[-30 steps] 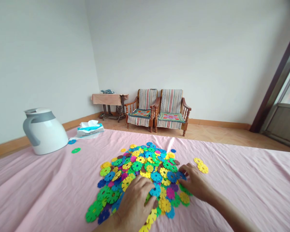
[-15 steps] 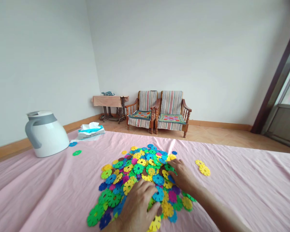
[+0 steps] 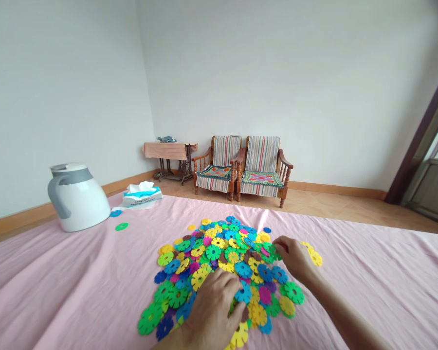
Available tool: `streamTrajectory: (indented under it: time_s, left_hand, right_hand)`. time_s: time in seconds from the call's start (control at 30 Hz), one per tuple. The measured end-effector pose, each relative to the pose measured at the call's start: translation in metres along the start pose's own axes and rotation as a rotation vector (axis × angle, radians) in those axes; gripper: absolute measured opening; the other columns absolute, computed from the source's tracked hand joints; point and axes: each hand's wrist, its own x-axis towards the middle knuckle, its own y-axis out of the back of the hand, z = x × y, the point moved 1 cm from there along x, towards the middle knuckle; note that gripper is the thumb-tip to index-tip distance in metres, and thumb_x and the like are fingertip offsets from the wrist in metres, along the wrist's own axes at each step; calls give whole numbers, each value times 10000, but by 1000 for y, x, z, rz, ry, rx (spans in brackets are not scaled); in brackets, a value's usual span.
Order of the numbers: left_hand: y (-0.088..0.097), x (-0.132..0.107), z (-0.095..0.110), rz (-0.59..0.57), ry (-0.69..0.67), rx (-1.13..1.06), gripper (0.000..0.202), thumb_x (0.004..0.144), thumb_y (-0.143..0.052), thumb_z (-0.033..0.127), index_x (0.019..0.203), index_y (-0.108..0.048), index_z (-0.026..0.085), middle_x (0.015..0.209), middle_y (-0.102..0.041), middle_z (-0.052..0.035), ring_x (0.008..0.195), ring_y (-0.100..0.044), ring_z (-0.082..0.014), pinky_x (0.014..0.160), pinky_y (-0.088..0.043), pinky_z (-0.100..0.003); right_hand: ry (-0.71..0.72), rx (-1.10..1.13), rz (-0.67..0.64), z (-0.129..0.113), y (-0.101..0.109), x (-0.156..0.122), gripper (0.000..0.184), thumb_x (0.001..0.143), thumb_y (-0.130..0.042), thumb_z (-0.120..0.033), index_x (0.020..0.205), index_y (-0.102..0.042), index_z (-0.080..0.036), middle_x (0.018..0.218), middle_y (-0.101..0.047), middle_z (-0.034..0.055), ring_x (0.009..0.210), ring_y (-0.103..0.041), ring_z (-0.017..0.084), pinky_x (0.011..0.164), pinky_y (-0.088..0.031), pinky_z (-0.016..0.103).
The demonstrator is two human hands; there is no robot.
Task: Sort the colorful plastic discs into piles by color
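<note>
A loose heap of notched plastic snowflake discs point(image 3: 213, 252) in green, yellow, blue, pink, purple and brown lies before me on the pink cloth point(image 3: 87, 291). My left hand point(image 3: 217, 304) rests palm down on the near part of the heap, its thumb apart from the bent fingers; discs under the palm are hidden. At the heap's right edge is my right hand point(image 3: 294, 255), fingers curled and thumb close to them at a green snowflake disc point(image 3: 276, 252). A blue disc point(image 3: 279, 274) and a bright green disc point(image 3: 294, 292) lie just below that hand.
Some yellow discs point(image 3: 316, 257) lie right of my right hand. At the left stand a white and grey jug point(image 3: 83, 204) and a tissue box point(image 3: 142, 195), with a loose green disc point(image 3: 121, 226) nearby. Two wooden armchairs point(image 3: 261, 165) and a cloth-covered stand point(image 3: 166, 150) are beyond.
My right hand has shifted right to the heap's edge and curled its fingers, uncovering blue and green discs. My left hand stays on the heap. The view has turned slightly left.
</note>
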Motion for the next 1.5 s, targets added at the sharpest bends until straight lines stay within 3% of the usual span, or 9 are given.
streamTrajectory:
  time_s: [0.13,0.3,0.43,0.67,0.87,1.1,1.23,1.43,1.5]
  left_hand:
    - [-1,0,-1,5,-9,-2,197,755,-643,75,898,-634,211,933,-639,-13,924,-531,-210,848,-436,-339]
    - [-1,1,-2,-8,1,-18,201,762,-641,80,911,-634,215,939,-637,-5,925,-528,-205,855,-426,-344]
    - [-2,1,-3,-14,10,-21,190,771,-637,90,912,-633,218,947,-635,-5,936,-523,-207,857,-421,-340]
    - [-2,1,-3,-14,12,-16,205,762,-644,87,916,-634,221,951,-638,-2,939,-528,-209,860,-420,-343]
    - [-1,2,-1,-22,23,-22,195,766,-641,84,911,-632,215,942,-637,1,936,-529,-204,861,-421,-335]
    - [0,1,0,-26,14,-20,166,785,-628,89,889,-627,219,923,-640,3,925,-533,-205,855,-422,-336]
    - [-1,1,-1,-7,7,-27,196,776,-631,83,911,-628,224,939,-645,2,942,-537,-208,865,-422,-341]
    - [-1,0,-1,-5,-3,-25,197,777,-625,82,912,-633,224,940,-646,0,928,-546,-206,856,-434,-342]
    - [-1,0,0,-6,-3,-25,194,776,-628,85,909,-635,225,937,-648,0,931,-547,-208,856,-436,-343]
  right_hand:
    - [-32,-9,-58,11,-9,-3,131,752,-548,-278,693,-637,-201,642,-674,14,654,-641,194,565,-385,251]
    - [-89,-29,-41,13,-27,0,209,683,-645,-348,816,-617,-189,832,-711,80,833,-649,250,625,-392,262]
    - [-96,-20,-41,11,-33,6,262,635,-675,-363,806,-585,-187,822,-696,93,811,-634,259,597,-370,264]
    - [-31,71,-52,6,-27,6,169,659,-607,-272,575,-472,-215,590,-580,-13,621,-550,162,533,-302,239]
    - [-44,167,-34,20,-6,2,230,676,-555,-301,513,-417,-218,475,-431,-47,497,-442,117,485,-270,240]
    - [-130,289,-77,76,43,-7,269,731,-466,-439,693,-579,-198,505,-522,-17,448,-481,126,464,-374,247]
    - [-145,292,-201,96,64,-17,270,687,-527,-432,630,-610,-182,512,-543,-11,453,-481,113,467,-372,237]
    - [-134,266,-506,104,79,-38,123,621,-597,-270,561,-636,-171,499,-580,-10,463,-492,104,453,-352,211]
    - [-127,172,-511,106,85,-38,103,607,-603,-252,605,-675,-178,551,-630,10,507,-540,128,484,-379,224]
